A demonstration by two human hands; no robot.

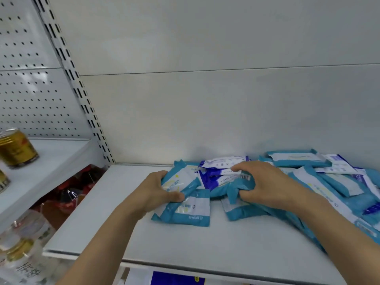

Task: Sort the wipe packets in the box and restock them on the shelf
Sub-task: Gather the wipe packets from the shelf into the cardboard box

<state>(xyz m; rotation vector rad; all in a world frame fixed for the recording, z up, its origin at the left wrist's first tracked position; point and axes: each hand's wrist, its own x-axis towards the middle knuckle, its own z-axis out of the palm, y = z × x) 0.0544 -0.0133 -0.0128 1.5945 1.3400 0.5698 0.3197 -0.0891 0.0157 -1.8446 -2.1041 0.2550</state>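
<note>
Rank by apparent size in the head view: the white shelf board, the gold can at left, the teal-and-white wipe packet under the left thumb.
1. White shelf board, by far.
2 and 3. Teal-and-white wipe packet and gold can look alike; the can is cut off, so unranked.

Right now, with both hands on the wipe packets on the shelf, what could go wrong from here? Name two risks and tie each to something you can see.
1. The right hand grips a bunch of teal packets with dark blue packets among them; the kinds could stay mixed.
2. The loose pile on the right reaches toward the shelf front edge; a nudge might push packets off.
</note>
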